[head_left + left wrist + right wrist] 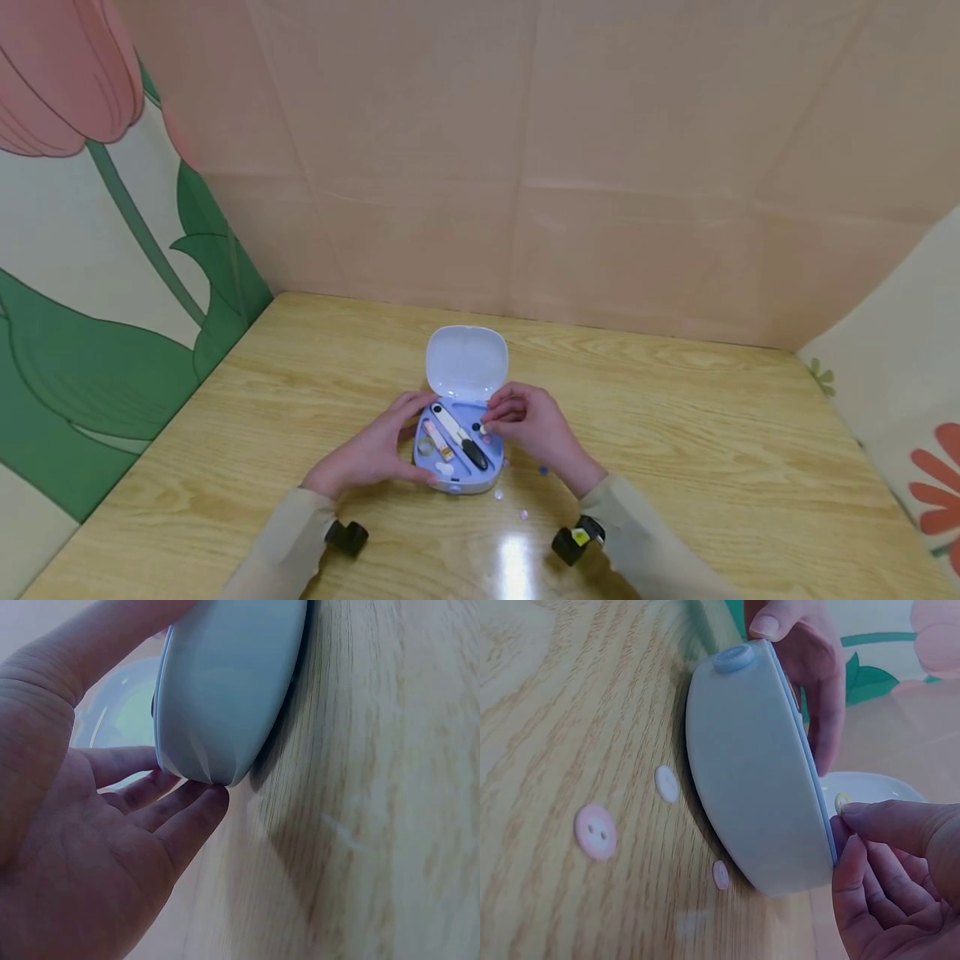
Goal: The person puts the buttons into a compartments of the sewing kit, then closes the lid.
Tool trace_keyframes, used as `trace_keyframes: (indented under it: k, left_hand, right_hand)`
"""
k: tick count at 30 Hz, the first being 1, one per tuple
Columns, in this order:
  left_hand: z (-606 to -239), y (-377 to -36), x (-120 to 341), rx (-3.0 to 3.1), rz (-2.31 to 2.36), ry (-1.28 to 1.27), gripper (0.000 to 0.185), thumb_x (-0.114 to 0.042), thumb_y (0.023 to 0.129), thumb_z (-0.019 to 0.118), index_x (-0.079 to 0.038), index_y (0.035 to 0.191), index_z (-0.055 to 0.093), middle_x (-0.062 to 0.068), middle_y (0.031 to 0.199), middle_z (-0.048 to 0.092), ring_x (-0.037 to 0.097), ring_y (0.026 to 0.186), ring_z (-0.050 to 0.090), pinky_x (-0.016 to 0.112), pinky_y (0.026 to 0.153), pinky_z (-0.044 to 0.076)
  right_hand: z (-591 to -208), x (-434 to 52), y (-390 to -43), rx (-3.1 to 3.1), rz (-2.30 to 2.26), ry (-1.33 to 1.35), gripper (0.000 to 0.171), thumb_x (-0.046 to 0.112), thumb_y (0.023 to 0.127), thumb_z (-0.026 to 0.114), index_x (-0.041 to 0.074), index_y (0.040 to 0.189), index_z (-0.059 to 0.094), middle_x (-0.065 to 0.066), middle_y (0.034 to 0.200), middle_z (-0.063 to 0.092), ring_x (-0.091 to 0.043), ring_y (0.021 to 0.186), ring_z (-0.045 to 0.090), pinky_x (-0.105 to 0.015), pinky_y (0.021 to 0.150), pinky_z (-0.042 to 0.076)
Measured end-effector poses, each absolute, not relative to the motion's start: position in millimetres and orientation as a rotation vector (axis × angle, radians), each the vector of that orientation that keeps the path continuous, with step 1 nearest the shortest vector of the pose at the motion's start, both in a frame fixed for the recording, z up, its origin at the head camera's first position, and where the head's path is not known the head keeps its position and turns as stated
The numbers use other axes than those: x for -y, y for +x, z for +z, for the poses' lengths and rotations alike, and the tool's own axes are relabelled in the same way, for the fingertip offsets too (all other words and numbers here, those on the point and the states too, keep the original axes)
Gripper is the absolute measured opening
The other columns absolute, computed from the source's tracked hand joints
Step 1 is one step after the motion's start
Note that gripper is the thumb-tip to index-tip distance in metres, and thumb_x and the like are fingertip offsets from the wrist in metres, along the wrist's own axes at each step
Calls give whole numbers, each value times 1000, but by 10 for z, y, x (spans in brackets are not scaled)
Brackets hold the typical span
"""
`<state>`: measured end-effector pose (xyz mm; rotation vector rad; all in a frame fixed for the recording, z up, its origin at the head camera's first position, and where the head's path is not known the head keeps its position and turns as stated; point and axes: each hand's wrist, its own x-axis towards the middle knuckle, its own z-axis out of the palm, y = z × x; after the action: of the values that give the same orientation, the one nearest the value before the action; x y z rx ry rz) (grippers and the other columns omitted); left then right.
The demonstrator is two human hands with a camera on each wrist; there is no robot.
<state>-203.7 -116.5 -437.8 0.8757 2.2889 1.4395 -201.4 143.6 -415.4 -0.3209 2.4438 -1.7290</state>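
A small light-blue box (480, 484) sits on the table with its white lid (467, 362) standing up at the back. My left hand (371, 446) grips its left side, thumb at the front and fingers behind. Over the right compartment, my right hand (536, 423) pinches a small yellow button (841, 801) between thumb and finger, right at the rim. Inside the box lie a long white tool with a black end (474, 455), a pink item (438, 440), a greenish ring (426, 447), white pieces (445, 469) and a dark button (476, 427).
Loose buttons lie on the wooden table (675, 467) at the box's front right: a pink one (595, 832), a white one (667, 784), a small pale one (720, 875) and a blue one (543, 470). A plain tan cloth (525, 167) hangs behind the table.
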Motion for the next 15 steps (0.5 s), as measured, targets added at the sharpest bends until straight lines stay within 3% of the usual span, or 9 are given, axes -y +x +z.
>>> trace_keyframes:
  k: [15]
  left_hand:
    - [-4399, -2057, 1169, -2300, 1418, 865, 105, -32, 65, 89, -18, 150, 29, 1, 142, 33, 18, 132, 35, 34, 110, 33]
  right_hand:
    - [-4129, -1424, -1983, -2505, -1655, -318, 19, -4, 80, 73, 2, 95, 62, -6, 85, 69, -19, 79, 65, -28, 70, 58]
